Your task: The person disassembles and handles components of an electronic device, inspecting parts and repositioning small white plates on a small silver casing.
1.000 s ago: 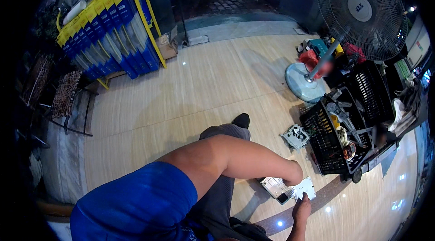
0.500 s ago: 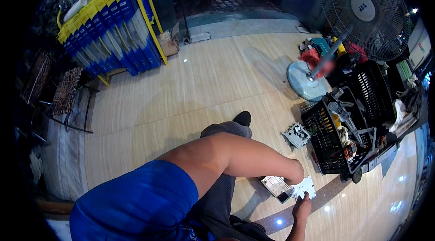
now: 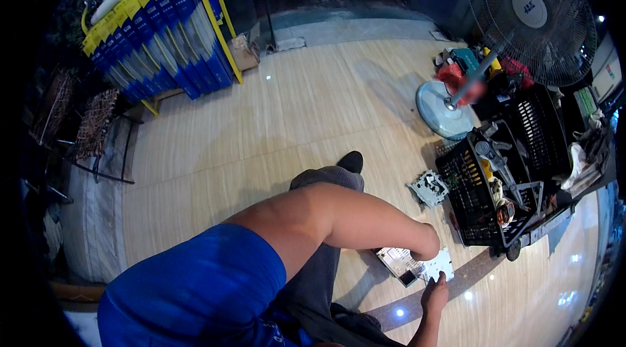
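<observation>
A flat, pale metal plate with small holes [image 3: 445, 261] is over the floor to my right. My right hand [image 3: 435, 291] comes up from the lower edge and pinches the plate's near edge between thumb and fingers. My left arm reaches across to the right, and my left hand [image 3: 427, 244] is bent down over the plate's left side. Its fingers are hidden beneath the hand and wrist. Directly left of the plate lies an opened device, a silver metal casing with slots and a dark square [image 3: 399, 265], partly covered by my left forearm.
A metal chassis part with a circuit board [image 3: 430, 188] lies on the floor beside a black plastic crate [image 3: 466, 184] full of tools. Beyond stands a large fan with a round base [image 3: 443, 112]. A yellow rack with blue packages [image 3: 163, 34] is at the far left. My dark shoe [image 3: 351, 162] is ahead.
The view has shifted slightly. Both hands stay at the metal plate, with only a slight movement of the plate and fingers.
</observation>
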`<action>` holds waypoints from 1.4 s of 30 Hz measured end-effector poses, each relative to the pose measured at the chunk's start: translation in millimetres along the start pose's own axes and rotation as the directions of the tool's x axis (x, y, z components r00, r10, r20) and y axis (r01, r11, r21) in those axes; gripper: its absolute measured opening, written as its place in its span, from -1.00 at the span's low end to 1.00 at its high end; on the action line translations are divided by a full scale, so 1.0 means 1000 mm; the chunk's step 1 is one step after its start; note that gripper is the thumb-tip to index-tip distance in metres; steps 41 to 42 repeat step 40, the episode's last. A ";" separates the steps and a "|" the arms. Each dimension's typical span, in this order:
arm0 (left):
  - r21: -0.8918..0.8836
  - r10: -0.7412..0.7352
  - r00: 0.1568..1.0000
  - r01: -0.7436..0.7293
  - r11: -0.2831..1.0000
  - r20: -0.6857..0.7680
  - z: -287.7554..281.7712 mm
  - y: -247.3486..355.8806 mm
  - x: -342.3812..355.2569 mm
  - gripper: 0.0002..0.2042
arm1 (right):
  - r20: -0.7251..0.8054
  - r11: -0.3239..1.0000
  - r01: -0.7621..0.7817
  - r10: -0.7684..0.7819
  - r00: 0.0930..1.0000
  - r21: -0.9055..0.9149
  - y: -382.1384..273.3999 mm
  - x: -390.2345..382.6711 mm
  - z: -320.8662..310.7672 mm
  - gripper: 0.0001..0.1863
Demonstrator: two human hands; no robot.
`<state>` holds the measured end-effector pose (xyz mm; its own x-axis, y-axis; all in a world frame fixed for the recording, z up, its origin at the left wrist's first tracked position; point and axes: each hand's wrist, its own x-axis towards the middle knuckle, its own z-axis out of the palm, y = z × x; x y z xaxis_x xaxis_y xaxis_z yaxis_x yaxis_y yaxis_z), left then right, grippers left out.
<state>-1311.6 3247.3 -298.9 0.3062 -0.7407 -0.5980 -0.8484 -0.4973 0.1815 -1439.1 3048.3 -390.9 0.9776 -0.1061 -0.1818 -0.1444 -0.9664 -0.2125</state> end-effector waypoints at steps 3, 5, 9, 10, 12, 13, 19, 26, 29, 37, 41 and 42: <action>0.008 0.001 1.000 -0.001 1.000 -0.007 0.001 0.000 0.000 -0.72 | 0.022 1.000 0.029 -0.029 0.999 -0.008 -0.007 -0.001 -0.007 -0.57; 0.016 -0.010 1.000 0.010 1.000 0.002 0.001 -0.001 0.001 -0.72 | 0.060 0.999 0.027 -0.030 0.998 0.039 -0.018 -0.002 -0.016 -0.57; 0.038 -0.028 0.999 0.027 0.999 0.028 0.003 0.001 0.005 -0.72 | 0.036 0.993 0.077 -0.081 0.996 0.088 -0.011 -0.003 -0.012 -0.57; 0.036 -0.020 1.000 0.019 0.999 0.021 0.001 0.001 0.003 -0.72 | 0.026 0.994 0.062 -0.064 0.998 0.086 -0.011 -0.003 -0.011 -0.57; 0.033 -0.013 1.000 0.012 0.999 0.015 -0.001 0.000 -0.002 -0.72 | 0.018 0.995 0.047 -0.049 0.999 0.085 -0.013 -0.003 -0.012 -0.57; 0.024 -0.012 1.000 0.011 1.000 0.012 -0.002 0.000 -0.003 -0.72 | 0.035 0.998 -0.010 0.008 0.999 0.065 -0.015 -0.002 -0.012 -0.57; 0.000 -0.010 1.000 0.010 1.000 0.013 -0.001 0.000 -0.004 -0.72 | 0.021 0.999 0.043 -0.044 0.999 0.022 -0.006 -0.002 -0.006 -0.59; -0.004 -0.010 1.000 0.010 1.000 -0.012 -0.001 0.002 -0.009 -0.74 | -0.031 0.997 0.073 -0.073 0.997 -0.007 -0.006 -0.005 -0.004 -0.61; -0.012 -0.002 1.000 0.002 1.000 -0.006 -0.004 0.001 -0.005 -0.73 | 0.013 1.000 -0.026 0.026 1.000 -0.018 -0.002 -0.001 -0.003 -0.61; -0.035 -0.057 0.998 0.057 0.998 -0.008 0.015 -0.010 0.015 -0.74 | -0.017 0.997 0.072 -0.071 0.997 0.010 -0.009 0.006 0.001 -0.58; -0.011 -0.090 0.996 0.090 0.996 -0.002 0.044 -0.033 0.015 -0.77 | 0.036 0.983 0.041 -0.048 0.998 0.180 0.016 0.014 0.023 -0.57; -0.011 -0.090 0.996 0.090 0.996 -0.002 0.044 -0.033 0.015 -0.77 | 0.036 0.983 0.041 -0.048 0.998 0.180 0.016 0.014 0.023 -0.57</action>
